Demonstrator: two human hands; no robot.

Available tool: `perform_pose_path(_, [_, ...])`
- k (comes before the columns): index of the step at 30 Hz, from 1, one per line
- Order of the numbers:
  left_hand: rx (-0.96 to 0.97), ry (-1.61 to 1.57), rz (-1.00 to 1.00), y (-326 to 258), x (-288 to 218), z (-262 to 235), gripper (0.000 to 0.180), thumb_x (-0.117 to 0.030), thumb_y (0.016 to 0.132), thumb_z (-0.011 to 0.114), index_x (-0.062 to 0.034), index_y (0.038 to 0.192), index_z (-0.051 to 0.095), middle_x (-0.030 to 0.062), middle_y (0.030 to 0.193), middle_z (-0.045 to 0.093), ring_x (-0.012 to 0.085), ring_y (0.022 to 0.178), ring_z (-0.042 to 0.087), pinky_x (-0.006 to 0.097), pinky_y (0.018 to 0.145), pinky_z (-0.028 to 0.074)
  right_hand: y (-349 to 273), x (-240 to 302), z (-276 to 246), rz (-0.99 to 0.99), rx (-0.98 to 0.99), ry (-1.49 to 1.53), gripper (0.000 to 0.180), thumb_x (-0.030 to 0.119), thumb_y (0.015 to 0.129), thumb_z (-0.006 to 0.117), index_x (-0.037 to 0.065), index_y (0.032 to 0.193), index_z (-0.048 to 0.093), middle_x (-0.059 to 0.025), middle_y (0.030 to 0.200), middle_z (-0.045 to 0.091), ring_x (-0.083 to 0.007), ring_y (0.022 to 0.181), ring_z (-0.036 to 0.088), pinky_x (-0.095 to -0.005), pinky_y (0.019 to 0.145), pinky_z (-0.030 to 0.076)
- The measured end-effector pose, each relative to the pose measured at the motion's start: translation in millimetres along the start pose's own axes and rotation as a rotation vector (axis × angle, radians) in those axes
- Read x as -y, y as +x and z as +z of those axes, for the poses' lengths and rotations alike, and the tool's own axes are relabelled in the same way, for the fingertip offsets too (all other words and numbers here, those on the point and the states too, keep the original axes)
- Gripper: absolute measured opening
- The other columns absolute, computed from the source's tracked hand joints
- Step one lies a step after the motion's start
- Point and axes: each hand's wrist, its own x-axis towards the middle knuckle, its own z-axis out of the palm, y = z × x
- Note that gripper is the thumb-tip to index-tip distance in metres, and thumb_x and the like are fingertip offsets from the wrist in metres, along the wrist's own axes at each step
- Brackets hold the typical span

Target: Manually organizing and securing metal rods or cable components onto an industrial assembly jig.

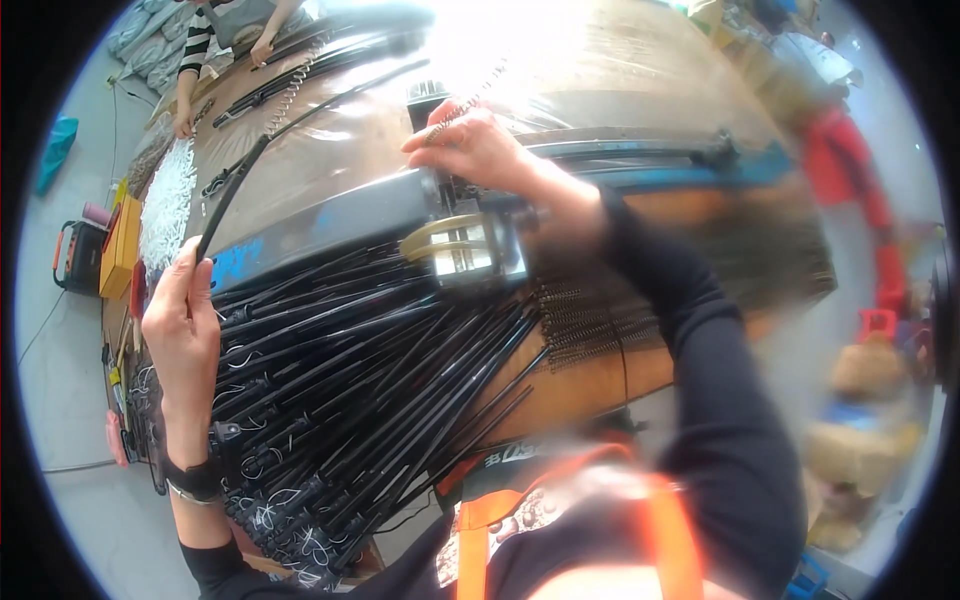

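Note:
My left hand (185, 325) is closed around the lower end of a long black rod (236, 188), which slants up and away over the table. The far part of the rod is thinner. In my right hand (470, 145), raised near the middle of the table, a thin metal coil spring (485, 88) is pinched; its far end fades into glare. Another coil spring (287, 100) lies beside the black rod. Below my hands a large fan of black rods (370, 350) with white strings at their near ends covers the bench. A metal fixture with a yellowish band (450, 243) sits under my right wrist.
Many loose coil springs (585, 320) lie right of the rods. White small parts (170, 205) are heaped at the left, by a yellow box (120, 245). Another person's hands (183, 122) work at the far left. A red stool (878, 325) stands at the right.

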Motion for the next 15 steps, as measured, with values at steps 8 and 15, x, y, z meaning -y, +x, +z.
perform_pose_path(8, [-0.039,-0.058,0.052,4,10,22,0.024,-0.007,0.095,0.060,0.0021,0.117,0.064,0.0205,0.100,0.069,0.0257,0.084,0.068,0.032,0.074,0.052,15,8,15,-0.091,0.128,-0.388,0.009,0.019,0.090,0.065,0.017,0.095,0.072,-0.0012,0.088,0.068,-0.0195,0.091,0.062,-0.0421,0.096,0.035])
perform_pose_path(15, [0.061,0.097,0.064,8,38,30,0.026,-0.009,0.094,0.059,-0.0080,0.120,0.065,0.0165,0.099,0.068,0.0312,0.082,0.066,0.034,0.072,0.052,-93,-64,-73,-0.116,-0.165,-0.765,0.010,0.008,0.083,0.064,0.017,0.087,0.068,0.0003,0.075,0.066,-0.0211,0.087,0.061,-0.0387,0.095,0.034])
